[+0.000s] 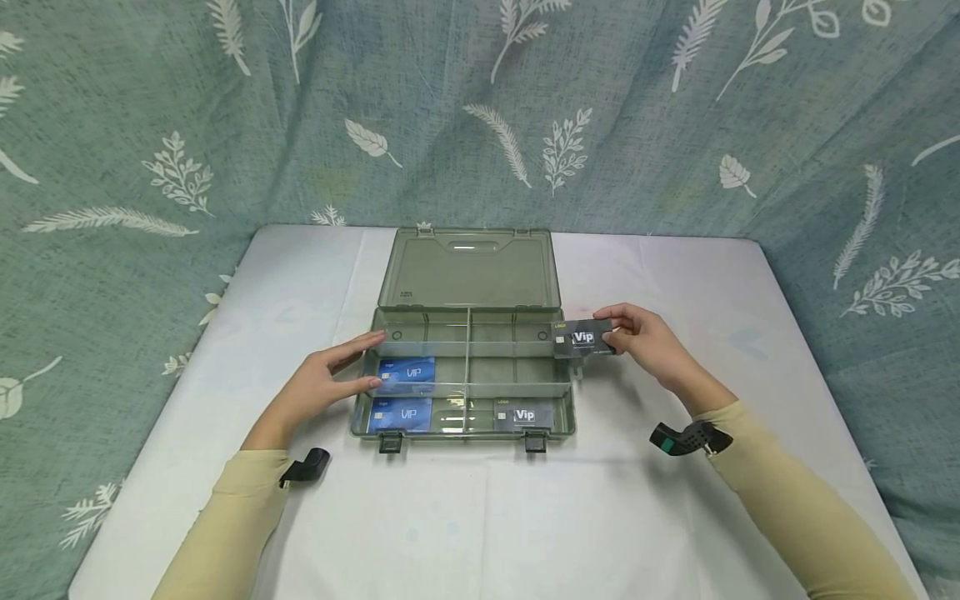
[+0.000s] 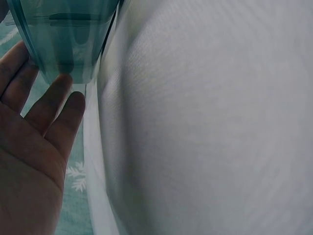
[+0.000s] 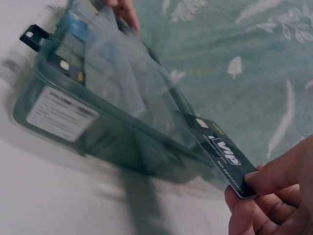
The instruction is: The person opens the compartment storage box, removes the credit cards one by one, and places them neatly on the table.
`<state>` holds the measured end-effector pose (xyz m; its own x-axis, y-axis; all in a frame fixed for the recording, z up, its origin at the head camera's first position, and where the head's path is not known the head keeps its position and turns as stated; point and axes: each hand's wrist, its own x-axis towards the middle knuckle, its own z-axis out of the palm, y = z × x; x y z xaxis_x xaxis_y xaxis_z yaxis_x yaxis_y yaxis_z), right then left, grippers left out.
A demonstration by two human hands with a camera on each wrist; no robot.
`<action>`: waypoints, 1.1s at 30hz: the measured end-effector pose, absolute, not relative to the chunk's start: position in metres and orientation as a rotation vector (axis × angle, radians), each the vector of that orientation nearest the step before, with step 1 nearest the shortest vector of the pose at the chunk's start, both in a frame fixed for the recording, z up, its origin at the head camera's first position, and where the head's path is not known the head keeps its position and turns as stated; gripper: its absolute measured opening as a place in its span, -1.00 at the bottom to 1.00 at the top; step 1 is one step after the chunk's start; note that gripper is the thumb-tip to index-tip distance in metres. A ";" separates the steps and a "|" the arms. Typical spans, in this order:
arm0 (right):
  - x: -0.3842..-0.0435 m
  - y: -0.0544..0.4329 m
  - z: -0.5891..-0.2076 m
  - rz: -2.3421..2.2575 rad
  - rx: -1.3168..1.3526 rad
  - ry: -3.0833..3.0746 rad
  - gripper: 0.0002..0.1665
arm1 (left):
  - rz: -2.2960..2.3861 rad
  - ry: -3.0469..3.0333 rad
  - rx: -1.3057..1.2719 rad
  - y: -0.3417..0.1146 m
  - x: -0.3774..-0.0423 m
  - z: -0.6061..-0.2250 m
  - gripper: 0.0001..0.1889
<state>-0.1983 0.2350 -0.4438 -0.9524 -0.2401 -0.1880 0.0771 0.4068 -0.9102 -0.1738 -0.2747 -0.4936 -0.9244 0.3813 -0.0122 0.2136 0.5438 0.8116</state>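
Note:
A green see-through compartment box lies on the table with its lid folded back. My right hand pinches a black VIP card between thumb and fingers at the box's right rim. In the right wrist view the card slants, its far end over the rim. My left hand touches the box's left side with its fingers spread. Two blue VIP cards lie in the left compartments, one in the middle row, one in the front row. Another black VIP card lies front right.
Clear dividers split the box into several compartments. Two dark latches hang at the front, one on the left and one on the right. A white cloth covers the table, and a leaf-patterned green curtain hangs behind.

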 end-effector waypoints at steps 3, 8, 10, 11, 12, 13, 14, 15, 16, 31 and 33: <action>-0.202 0.244 -0.445 -1.593 -0.101 2.369 -0.55 | 1.324 2.590 0.516 -0.275 -0.174 -0.494 -0.27; -0.207 0.254 -0.449 -1.609 -0.050 2.379 -0.51 | 1.328 2.588 0.493 -0.274 -0.173 -0.493 -0.26; -0.209 0.257 -0.451 -1.616 -0.027 2.383 -0.49 | 1.324 2.588 0.491 -0.274 -0.173 -0.492 -0.25; -0.210 0.258 -0.453 -1.620 -0.014 2.384 -0.48 | 1.321 2.589 0.489 -0.275 -0.173 -0.492 -0.25; -0.211 0.259 -0.454 -1.623 0.002 2.387 -0.48 | 1.321 2.590 0.489 -0.275 -0.173 -0.492 -0.25; -0.212 0.261 -0.456 -1.619 0.018 2.392 -0.49 | 1.320 2.590 0.490 -0.275 -0.173 -0.492 -0.25; -0.214 0.263 -0.459 -1.612 0.035 2.401 -0.49 | 1.319 2.592 0.489 -0.275 -0.173 -0.493 -0.25; -0.215 0.264 -0.461 -1.605 0.048 2.409 -0.50 | 1.317 2.592 0.487 -0.275 -0.173 -0.493 -0.25; -0.217 0.266 -0.463 -1.596 0.062 2.418 -0.50 | 1.316 2.595 0.486 -0.275 -0.173 -0.493 -0.26; -0.233 0.272 -0.492 -1.291 0.052 2.709 -0.58 | 1.317 2.593 0.493 -0.274 -0.173 -0.493 -0.26; -0.233 0.270 -0.494 -1.243 0.054 2.751 -0.58 | 1.316 2.593 0.493 -0.274 -0.173 -0.493 -0.25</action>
